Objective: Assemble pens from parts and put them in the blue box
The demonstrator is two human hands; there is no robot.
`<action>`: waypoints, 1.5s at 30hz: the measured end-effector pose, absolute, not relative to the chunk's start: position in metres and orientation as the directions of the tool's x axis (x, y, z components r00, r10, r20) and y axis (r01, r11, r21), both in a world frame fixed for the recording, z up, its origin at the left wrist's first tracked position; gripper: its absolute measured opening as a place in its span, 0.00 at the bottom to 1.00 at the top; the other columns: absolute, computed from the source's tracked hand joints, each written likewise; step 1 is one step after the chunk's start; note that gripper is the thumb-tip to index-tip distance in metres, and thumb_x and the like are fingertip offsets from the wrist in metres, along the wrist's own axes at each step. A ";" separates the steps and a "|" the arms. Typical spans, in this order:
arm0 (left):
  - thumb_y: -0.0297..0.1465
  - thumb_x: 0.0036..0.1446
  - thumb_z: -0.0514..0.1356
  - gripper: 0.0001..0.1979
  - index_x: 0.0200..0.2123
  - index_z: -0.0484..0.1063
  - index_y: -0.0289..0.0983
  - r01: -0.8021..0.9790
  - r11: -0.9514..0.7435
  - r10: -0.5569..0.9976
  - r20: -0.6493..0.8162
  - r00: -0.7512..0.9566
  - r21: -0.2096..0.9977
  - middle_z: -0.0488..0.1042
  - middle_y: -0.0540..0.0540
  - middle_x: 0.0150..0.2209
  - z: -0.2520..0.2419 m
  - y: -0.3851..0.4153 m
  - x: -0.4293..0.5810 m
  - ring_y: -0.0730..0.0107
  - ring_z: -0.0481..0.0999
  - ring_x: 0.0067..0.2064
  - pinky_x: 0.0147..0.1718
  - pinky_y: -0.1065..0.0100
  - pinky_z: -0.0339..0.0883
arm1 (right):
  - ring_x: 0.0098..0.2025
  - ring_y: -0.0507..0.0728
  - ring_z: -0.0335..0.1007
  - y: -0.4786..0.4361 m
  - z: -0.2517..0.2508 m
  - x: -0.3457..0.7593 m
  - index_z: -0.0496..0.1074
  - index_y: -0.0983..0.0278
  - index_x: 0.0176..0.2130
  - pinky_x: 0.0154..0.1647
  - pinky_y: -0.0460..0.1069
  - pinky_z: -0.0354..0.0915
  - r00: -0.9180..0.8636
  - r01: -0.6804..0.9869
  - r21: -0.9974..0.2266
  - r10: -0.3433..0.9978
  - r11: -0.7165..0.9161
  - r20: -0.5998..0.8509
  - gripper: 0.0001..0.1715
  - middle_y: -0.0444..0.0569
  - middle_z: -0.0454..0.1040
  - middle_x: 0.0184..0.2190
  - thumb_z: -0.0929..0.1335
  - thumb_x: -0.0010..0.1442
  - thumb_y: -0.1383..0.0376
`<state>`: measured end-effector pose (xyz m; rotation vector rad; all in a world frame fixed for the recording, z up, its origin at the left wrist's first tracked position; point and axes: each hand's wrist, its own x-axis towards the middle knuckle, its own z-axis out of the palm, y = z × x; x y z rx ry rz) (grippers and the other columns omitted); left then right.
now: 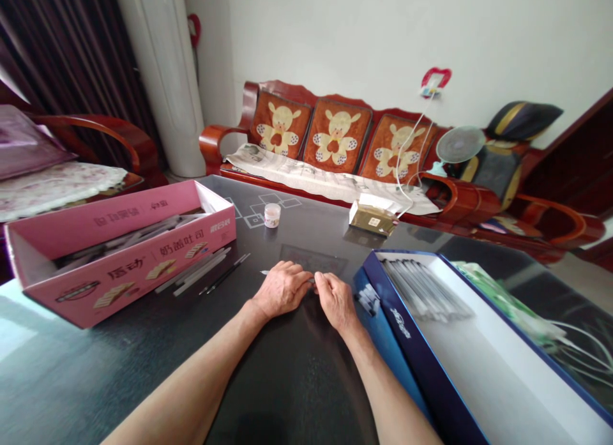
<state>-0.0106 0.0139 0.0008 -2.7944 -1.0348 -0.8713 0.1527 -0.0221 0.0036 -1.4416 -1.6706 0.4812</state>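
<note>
Pen (265, 272) in left hand (282, 288); 奶酪吐司 box (119, 253)

A pink cardboard box (119, 260) lies left on the dark surface (287, 381), a blue-edged white box (479, 349) right. The left hand (282, 290) and right hand (336, 299) sit between, a small round jar (272, 215) behind.

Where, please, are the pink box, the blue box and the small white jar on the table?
pink box (129, 269), head view, on its front wall.
blue box (401, 322), head view, on its blue side wall.
small white jar (272, 216), head view, on its body.
</note>
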 end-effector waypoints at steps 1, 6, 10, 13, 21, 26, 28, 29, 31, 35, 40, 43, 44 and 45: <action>0.34 0.63 0.48 0.14 0.41 0.73 0.37 0.609 -0.778 0.589 0.519 0.620 0.156 0.71 0.45 0.29 0.001 0.014 -0.011 0.66 0.68 0.32 0.36 0.64 0.61 | 0.30 0.55 0.68 -0.022 0.004 0.153 0.70 0.62 0.26 0.32 0.46 0.59 0.016 0.595 -0.756 0.936 0.273 0.351 0.22 0.48 0.73 0.25 0.60 0.62 0.53; 0.34 0.60 0.53 0.15 0.48 0.70 0.36 0.604 -0.766 0.569 0.671 0.476 0.221 0.72 0.40 0.41 0.003 0.014 -0.011 0.61 0.70 0.43 0.44 0.60 0.62 | 0.28 0.56 0.69 -0.021 0.001 0.154 0.72 0.63 0.26 0.31 0.47 0.60 0.135 0.515 -0.844 0.957 0.153 0.256 0.23 0.47 0.74 0.23 0.62 0.59 0.50; 0.37 0.61 0.52 0.14 0.32 0.74 0.36 0.607 -0.626 0.719 0.664 0.207 0.489 0.73 0.45 0.31 0.001 0.013 -0.011 0.69 0.71 0.34 0.35 0.70 0.63 | 0.24 0.55 0.70 -0.016 -0.006 0.152 0.74 0.64 0.27 0.25 0.47 0.60 0.320 0.303 -0.953 0.940 0.018 0.120 0.26 0.49 0.75 0.22 0.62 0.57 0.46; 0.43 0.59 0.52 0.23 0.18 0.69 0.35 0.525 -0.420 0.886 0.459 0.062 0.741 0.66 0.50 0.17 -0.002 0.015 -0.008 0.76 0.64 0.21 0.24 0.74 0.57 | 0.23 0.54 0.69 -0.015 -0.012 0.148 0.74 0.65 0.27 0.22 0.46 0.59 0.333 0.167 -0.986 0.940 0.023 0.078 0.27 0.50 0.75 0.23 0.64 0.54 0.45; 0.49 0.45 0.62 0.22 0.24 0.71 0.33 -0.222 0.040 0.999 -0.032 0.042 0.974 0.70 0.50 0.19 0.000 0.023 0.002 0.78 0.65 0.17 0.16 0.75 0.57 | 0.20 0.51 0.66 -0.020 -0.012 0.132 0.73 0.65 0.24 0.20 0.45 0.57 0.222 0.098 -0.995 0.975 0.008 0.030 0.29 0.48 0.74 0.20 0.63 0.55 0.44; 0.45 0.47 0.63 0.20 0.33 0.72 0.32 -0.360 0.048 0.992 -0.002 0.127 0.932 0.76 0.44 0.28 0.004 0.021 0.001 0.72 0.75 0.27 0.24 0.74 0.66 | 0.17 0.50 0.62 -0.023 -0.006 0.126 0.71 0.65 0.21 0.15 0.44 0.50 0.178 0.037 -0.996 0.981 -0.087 -0.079 0.34 0.49 0.72 0.18 0.60 0.56 0.41; 0.43 0.48 0.62 0.20 0.34 0.70 0.31 -0.406 0.075 0.990 -0.021 0.138 0.911 0.77 0.42 0.32 0.006 0.020 -0.001 0.71 0.76 0.28 0.25 0.73 0.66 | 0.16 0.50 0.62 -0.024 -0.003 0.128 0.72 0.65 0.21 0.16 0.44 0.52 0.137 0.123 -0.988 0.988 -0.094 -0.077 0.36 0.48 0.71 0.16 0.57 0.57 0.40; 0.43 0.48 0.61 0.19 0.36 0.70 0.32 -0.427 0.087 0.991 -0.034 0.129 0.900 0.76 0.42 0.32 0.007 0.021 -0.002 0.70 0.76 0.28 0.24 0.73 0.66 | 0.17 0.50 0.63 -0.024 -0.001 0.130 0.72 0.65 0.21 0.18 0.44 0.55 0.138 0.175 -0.981 0.989 -0.078 -0.054 0.36 0.48 0.71 0.16 0.56 0.58 0.41; 0.40 0.48 0.61 0.20 0.40 0.68 0.32 -0.450 0.088 0.994 -0.051 0.093 0.889 0.75 0.46 0.28 0.008 0.023 -0.005 0.71 0.75 0.26 0.23 0.73 0.65 | 0.19 0.51 0.66 -0.022 0.003 0.137 0.73 0.64 0.24 0.23 0.45 0.60 0.184 0.270 -0.963 0.983 -0.029 0.022 0.33 0.48 0.74 0.20 0.57 0.60 0.45; 0.34 0.46 0.58 0.24 0.49 0.65 0.34 -0.401 0.034 0.998 -0.013 0.054 0.915 0.70 0.54 0.21 0.010 0.027 -0.009 0.76 0.66 0.18 0.17 0.75 0.58 | 0.28 0.54 0.71 -0.019 0.015 0.167 0.75 0.62 0.35 0.31 0.47 0.64 0.223 0.519 -0.850 0.946 0.090 0.236 0.17 0.48 0.77 0.29 0.62 0.58 0.55; 0.33 0.45 0.55 0.18 0.41 0.70 0.32 -0.271 -0.038 0.993 0.066 0.095 0.962 0.69 0.52 0.24 0.012 0.025 -0.010 0.79 0.62 0.19 0.17 0.75 0.55 | 0.31 0.56 0.70 -0.030 0.030 0.217 0.76 0.63 0.32 0.37 0.48 0.62 0.121 0.916 -0.400 0.937 0.021 0.327 0.10 0.50 0.75 0.30 0.64 0.54 0.68; 0.34 0.46 0.54 0.17 0.39 0.72 0.32 -0.132 -0.093 0.983 0.111 0.143 0.987 0.68 0.52 0.22 0.012 0.023 -0.010 0.79 0.60 0.19 0.17 0.75 0.52 | 0.32 0.56 0.71 -0.045 0.030 0.233 0.76 0.64 0.31 0.37 0.47 0.61 0.095 0.988 -0.140 0.969 -0.063 0.230 0.11 0.51 0.73 0.29 0.64 0.56 0.70; 0.34 0.47 0.54 0.18 0.39 0.73 0.32 -0.104 -0.103 0.980 0.119 0.160 0.989 0.68 0.52 0.22 0.011 0.023 -0.010 0.79 0.60 0.19 0.18 0.75 0.52 | 0.32 0.56 0.71 -0.049 0.028 0.235 0.76 0.64 0.32 0.36 0.47 0.61 0.100 0.993 -0.076 0.975 -0.087 0.198 0.10 0.51 0.73 0.30 0.64 0.57 0.70; 0.34 0.47 0.53 0.18 0.40 0.73 0.32 -0.086 -0.110 0.977 0.123 0.172 0.990 0.68 0.52 0.22 0.010 0.023 -0.011 0.78 0.60 0.20 0.18 0.75 0.52 | 0.32 0.55 0.71 -0.053 0.025 0.235 0.75 0.64 0.33 0.35 0.47 0.60 0.109 0.994 -0.024 0.979 -0.107 0.171 0.09 0.52 0.73 0.30 0.64 0.57 0.69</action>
